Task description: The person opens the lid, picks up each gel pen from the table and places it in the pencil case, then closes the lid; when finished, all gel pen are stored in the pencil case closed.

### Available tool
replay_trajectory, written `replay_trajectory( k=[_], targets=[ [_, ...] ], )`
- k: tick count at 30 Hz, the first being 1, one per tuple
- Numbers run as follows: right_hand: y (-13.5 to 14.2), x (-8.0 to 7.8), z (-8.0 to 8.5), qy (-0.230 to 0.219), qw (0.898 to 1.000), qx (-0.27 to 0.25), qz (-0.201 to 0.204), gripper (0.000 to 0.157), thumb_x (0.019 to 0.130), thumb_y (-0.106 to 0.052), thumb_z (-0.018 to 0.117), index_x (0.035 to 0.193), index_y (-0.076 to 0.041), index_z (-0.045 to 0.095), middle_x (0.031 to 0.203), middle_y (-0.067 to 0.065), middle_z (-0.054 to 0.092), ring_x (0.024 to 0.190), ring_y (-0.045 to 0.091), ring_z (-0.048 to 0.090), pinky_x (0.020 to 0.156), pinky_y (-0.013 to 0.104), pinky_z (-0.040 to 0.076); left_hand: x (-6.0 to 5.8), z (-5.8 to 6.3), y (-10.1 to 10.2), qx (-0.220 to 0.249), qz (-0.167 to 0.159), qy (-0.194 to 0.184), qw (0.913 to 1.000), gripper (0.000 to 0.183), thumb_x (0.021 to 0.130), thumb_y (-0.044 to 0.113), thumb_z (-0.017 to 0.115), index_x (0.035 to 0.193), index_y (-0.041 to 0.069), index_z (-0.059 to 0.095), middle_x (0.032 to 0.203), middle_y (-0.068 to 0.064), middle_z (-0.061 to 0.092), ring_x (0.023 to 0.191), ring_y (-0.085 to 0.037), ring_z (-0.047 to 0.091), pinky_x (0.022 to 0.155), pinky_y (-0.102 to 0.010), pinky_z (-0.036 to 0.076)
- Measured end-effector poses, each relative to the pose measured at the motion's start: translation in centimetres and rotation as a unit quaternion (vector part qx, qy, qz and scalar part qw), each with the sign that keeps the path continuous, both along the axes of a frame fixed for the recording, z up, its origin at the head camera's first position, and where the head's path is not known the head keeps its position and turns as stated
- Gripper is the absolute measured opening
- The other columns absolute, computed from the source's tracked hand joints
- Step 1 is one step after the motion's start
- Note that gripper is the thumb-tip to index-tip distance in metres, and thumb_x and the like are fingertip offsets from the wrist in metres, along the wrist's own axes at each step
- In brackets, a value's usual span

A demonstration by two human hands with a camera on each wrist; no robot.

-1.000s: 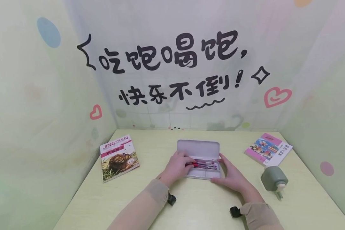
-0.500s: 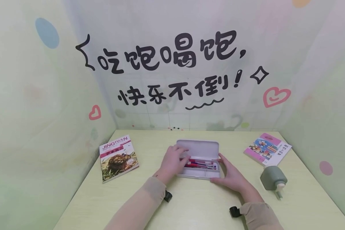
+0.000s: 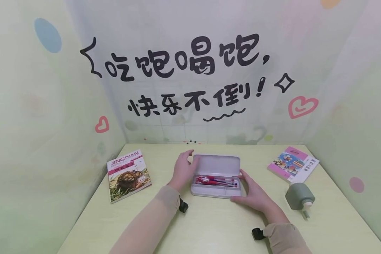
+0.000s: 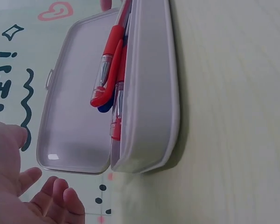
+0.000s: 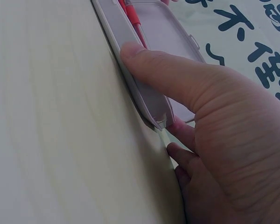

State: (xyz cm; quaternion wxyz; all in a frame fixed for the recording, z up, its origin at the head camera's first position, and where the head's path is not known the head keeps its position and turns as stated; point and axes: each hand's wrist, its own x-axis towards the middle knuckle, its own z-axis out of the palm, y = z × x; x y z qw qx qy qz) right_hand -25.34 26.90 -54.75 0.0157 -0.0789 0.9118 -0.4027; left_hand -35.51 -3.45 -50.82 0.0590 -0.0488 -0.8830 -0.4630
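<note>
An open pale lilac pencil case (image 3: 206, 191) lies on the table, its lid (image 3: 216, 165) tilted up at the back. Several pens (image 3: 213, 181) with red and blue parts fill its rear compartment. My left hand (image 3: 182, 172) is just left of the lid, fingers apart and loosely bent, holding nothing. In the left wrist view, a gap shows between that hand and the lid. My right hand (image 3: 255, 193) holds the case's right end. Its thumb (image 5: 154, 65) presses the front wall, while its other fingers reach round behind, partly hidden.
A magazine with a lion cover (image 3: 129, 176) lies at the table's left. At the right lie a pink and blue booklet (image 3: 292, 164) and a grey-green pump bottle (image 3: 299, 195) on its side. A printed backdrop (image 3: 165, 130) stands behind the table (image 3: 206, 229).
My left hand has drawn away from the pens, moving left and back to beside the lid, so the pens are uncovered. The right hand stays on the case's right end.
</note>
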Motion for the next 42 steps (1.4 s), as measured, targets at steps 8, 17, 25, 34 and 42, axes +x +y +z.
replay_trajectory(
  k=[8,17,25,34,42],
  targets=[
    [-0.1,0.0,0.2,0.0,1.0,-0.005,0.002,0.135,0.08,-0.052,0.097,0.176,-0.004,0.014,0.168,0.022,0.05,0.163,0.054,0.032,0.131,0.076,0.025,-1.0,0.3,0.0,0.045,0.016,-0.032,0.9983,0.065,0.106,0.062,0.063,0.157,0.022,0.06,0.141,-0.006,0.071,0.113,-0.025,0.069,0.104,-0.047,0.061],
    [-0.2,0.0,0.3,-0.002,1.0,-0.009,0.004,0.135,0.08,-0.051,0.097,0.176,-0.004,0.014,0.169,0.021,0.05,0.164,0.053,0.031,0.132,0.074,0.024,-1.6,0.0,0.0,0.039,0.031,-0.045,0.9977,0.048,0.107,0.059,0.066,0.132,0.02,0.078,0.125,-0.005,0.075,0.118,-0.026,0.067,0.104,-0.046,0.062],
    [-0.1,0.0,0.3,-0.001,1.0,-0.006,0.003,0.134,0.08,-0.05,0.097,0.176,-0.004,0.014,0.169,0.022,0.05,0.164,0.053,0.031,0.132,0.074,0.024,-1.5,0.4,-0.1,0.048,0.028,-0.057,0.9969,0.045,0.106,0.057,0.066,0.126,0.019,0.08,0.121,-0.004,0.076,0.116,-0.026,0.067,0.103,-0.045,0.062],
    [0.0,0.2,0.4,-0.007,1.0,-0.008,0.001,0.134,0.08,-0.049,0.097,0.176,-0.004,0.014,0.169,0.022,0.049,0.164,0.054,0.03,0.132,0.074,0.023,-1.5,0.2,-0.1,0.056,0.019,-0.059,0.9965,0.047,0.105,0.06,0.066,0.127,0.02,0.08,0.124,-0.004,0.076,0.118,-0.026,0.068,0.105,-0.045,0.062],
    [0.0,0.1,0.1,-0.002,1.0,-0.015,0.001,0.134,0.079,-0.047,0.099,0.176,-0.006,0.015,0.168,0.02,0.051,0.163,0.053,0.034,0.131,0.075,0.023,-0.7,-0.2,-0.6,0.072,0.013,-0.052,0.996,0.04,0.105,0.056,0.068,0.123,0.022,0.08,0.125,-0.003,0.076,0.121,-0.026,0.069,0.108,-0.048,0.06]
  ],
)
